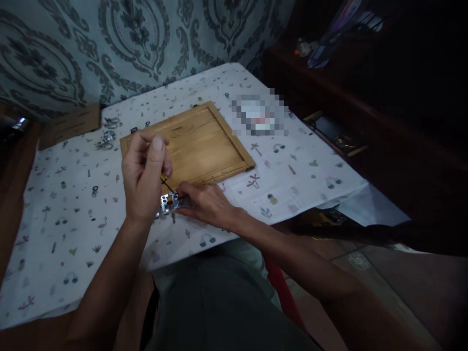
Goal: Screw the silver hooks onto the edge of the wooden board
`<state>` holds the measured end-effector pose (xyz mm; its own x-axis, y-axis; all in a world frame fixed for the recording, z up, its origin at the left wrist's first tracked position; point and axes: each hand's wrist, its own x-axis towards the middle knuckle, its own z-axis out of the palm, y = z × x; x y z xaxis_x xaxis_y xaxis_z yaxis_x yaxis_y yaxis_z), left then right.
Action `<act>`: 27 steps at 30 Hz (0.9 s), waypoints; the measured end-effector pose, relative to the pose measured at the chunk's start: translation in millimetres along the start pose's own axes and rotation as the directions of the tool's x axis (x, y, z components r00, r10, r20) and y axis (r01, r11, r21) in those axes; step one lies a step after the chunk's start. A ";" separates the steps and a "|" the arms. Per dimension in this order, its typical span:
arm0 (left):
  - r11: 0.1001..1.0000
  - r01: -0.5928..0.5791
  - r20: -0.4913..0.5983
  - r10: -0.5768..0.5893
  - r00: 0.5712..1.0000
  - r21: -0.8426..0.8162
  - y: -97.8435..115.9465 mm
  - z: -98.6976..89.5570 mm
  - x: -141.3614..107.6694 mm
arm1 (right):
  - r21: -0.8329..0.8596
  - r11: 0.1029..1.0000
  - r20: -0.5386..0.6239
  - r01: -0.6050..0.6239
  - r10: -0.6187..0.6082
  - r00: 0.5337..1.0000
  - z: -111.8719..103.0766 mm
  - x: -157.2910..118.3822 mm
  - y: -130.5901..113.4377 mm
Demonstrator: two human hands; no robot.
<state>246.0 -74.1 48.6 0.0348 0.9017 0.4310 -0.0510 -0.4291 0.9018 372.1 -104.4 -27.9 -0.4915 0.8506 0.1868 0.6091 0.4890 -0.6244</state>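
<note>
Patterned wallpaper [133,41] rises behind a bench [78,219] spread with a printed white cloth, and dark furniture with an open drawer [340,139] stands to the right. Across the middle of the bench lies a framed wooden panel [199,146], flat, one long edge toward the person. Beyond it to the left is a piece of cardboard [69,126]. The left hand [146,168] has its grip curled around a screwdriver [168,185], whose handle is mostly hidden; how firmly, I cannot tell. The right hand [210,202] pinches a metal hinge [166,202] at the panel's near left corner, where the driver's tip points. Work on this hinge looks under way and unfinished; whether any screw is seated cannot be told. Loose metal fittings [106,139] lie near the cardboard, unattached. Small dark holes [223,173] along the near edge carry no hardware.
</note>
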 end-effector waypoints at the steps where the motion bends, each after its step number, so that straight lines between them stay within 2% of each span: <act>1: 0.999 -0.016 -0.040 0.017 0.999 0.030 0.1 0.1 -1.4 | -0.003 1.000 0.006 -0.001 0.001 1.000 -0.4 0.2 -0.1; 3: 0.999 -0.029 -0.100 0.033 0.994 0.038 0.6 1.5 -4.4 | 0.000 1.000 0.023 -0.001 0.001 1.000 -1.3 0.6 -0.2; 7: 0.998 -0.038 -0.160 0.029 0.987 -0.054 0.8 5.9 -8.1 | -0.002 1.000 0.037 -0.006 0.006 0.999 -1.4 0.4 0.6; 12: 0.996 -0.079 -0.169 0.070 0.983 -0.050 0.4 8.0 -11.0 | 0.000 1.000 0.020 0.011 -0.011 1.000 1.0 -0.2 2.4; 19: 0.979 -0.205 -0.189 0.204 0.961 0.015 9.4 10.1 -15.1 | -0.003 1.000 0.041 -0.007 0.007 0.999 0.7 -0.6 2.0; 23: 0.988 -0.153 -0.167 0.148 0.975 -0.018 7.4 9.0 -13.4 | 0.005 1.000 0.064 -0.024 0.024 0.998 -2.4 0.1 -0.7; 27: 0.992 -0.114 -0.198 0.101 0.975 -0.054 4.5 8.7 -12.4 | 0.010 1.000 0.076 -0.026 0.025 0.997 -3.7 0.6 -1.4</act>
<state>254.0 -87.7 47.6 -0.1687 0.8464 0.5051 -0.1081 -0.5253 0.8440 373.3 -103.8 -24.1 -0.5216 0.8456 0.1132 0.6152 0.4647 -0.6369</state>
